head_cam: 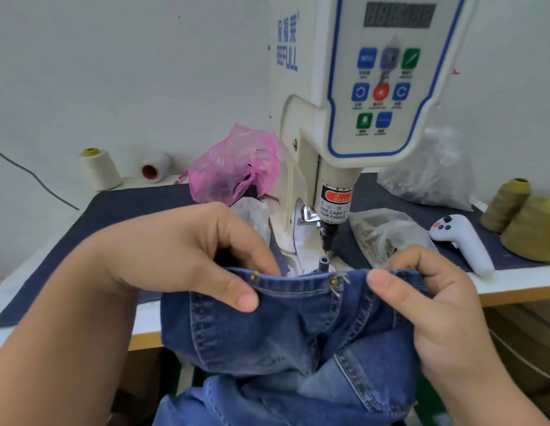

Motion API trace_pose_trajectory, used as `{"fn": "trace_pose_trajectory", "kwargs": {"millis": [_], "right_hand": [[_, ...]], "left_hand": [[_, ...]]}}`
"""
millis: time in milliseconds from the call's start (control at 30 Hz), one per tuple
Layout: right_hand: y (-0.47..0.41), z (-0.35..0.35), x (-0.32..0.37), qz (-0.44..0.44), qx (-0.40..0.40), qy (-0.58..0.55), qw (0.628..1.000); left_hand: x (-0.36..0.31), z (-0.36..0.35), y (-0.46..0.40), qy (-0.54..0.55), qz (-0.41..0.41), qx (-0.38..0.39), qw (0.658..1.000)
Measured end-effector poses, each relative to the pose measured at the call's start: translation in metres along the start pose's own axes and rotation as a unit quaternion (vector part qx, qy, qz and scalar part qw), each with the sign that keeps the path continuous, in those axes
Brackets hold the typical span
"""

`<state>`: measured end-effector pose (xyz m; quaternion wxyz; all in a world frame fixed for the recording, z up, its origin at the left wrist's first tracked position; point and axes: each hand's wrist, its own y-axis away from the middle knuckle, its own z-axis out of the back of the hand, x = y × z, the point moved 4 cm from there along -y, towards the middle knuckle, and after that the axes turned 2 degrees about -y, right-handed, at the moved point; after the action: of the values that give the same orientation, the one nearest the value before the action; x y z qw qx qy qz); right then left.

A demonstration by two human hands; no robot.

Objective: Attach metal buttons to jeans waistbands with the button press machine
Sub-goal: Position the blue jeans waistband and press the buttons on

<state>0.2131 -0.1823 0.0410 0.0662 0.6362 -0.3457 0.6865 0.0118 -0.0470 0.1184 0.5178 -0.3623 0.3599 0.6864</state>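
Head view: waistband stretched before the press

I see the jeans waistband (295, 285) running left to right, just near of the button press machine (329, 167) on the counter (513, 284). My left hand (181, 256) pinches its left end, my right hand (427, 290) pinches its right end. Dark blue denim, tan stitching, two small brass studs (254, 275) along the top edge.

Left hand (187, 256) and right hand (433, 299) pinch jeans waistband (295, 285) taut between them, just below BEFULL button press machine (344, 118). Two brass rivets (333, 281) between grips.
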Motion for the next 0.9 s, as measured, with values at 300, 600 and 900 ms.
{"fn": "trace_pose_trajectory", "kwargs": {"millis": [300,600,900], "right_hand": [[-0.006,-0.019,0.014,0.002,0.023,-0.001,1.000],[-0.005,-0.025,0.025,0.043,0.074,-0.016,0.996],[0.011,-0.022,0.016,-0.028,0.225,0.030,0.973]], "left_hand": [[-0.035,-0.040,-0.001,-0.445,-0.082,-0.221,0.864],[-0.015,-0.036,-0.026,-0.098,-0.030,-0.256,0.961],[0.003,-0.023,-0.017,0.154,-0.024,-0.193,0.969]]}}
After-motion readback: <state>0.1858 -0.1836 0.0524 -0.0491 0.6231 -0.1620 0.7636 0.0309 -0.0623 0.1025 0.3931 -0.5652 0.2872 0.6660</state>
